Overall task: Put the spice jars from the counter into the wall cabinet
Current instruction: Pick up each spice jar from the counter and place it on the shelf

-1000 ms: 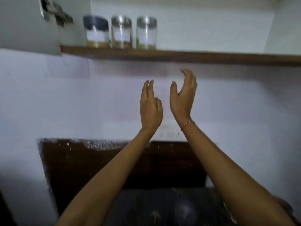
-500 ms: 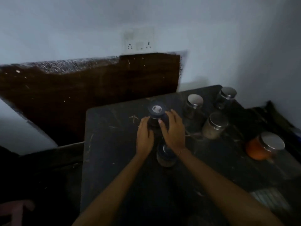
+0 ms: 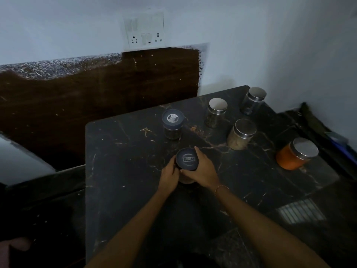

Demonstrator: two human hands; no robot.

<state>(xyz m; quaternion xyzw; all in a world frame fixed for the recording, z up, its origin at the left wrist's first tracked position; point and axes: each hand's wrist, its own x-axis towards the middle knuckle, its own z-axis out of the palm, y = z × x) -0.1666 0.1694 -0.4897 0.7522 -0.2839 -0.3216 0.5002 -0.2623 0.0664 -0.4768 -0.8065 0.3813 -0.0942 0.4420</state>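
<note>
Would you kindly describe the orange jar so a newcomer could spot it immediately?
Start at the dark marble counter and go to its right edge. The orange jar stands there, nearest the viewer among the steel-lidded jars. It alone shows bright orange contents.

A white switch-and-socket plate (image 3: 144, 30) sits on the pale wall (image 3: 270, 35) above a dark brown wooden panel (image 3: 96, 97) with a speckled upper edge, behind the black marbled surface.
</note>
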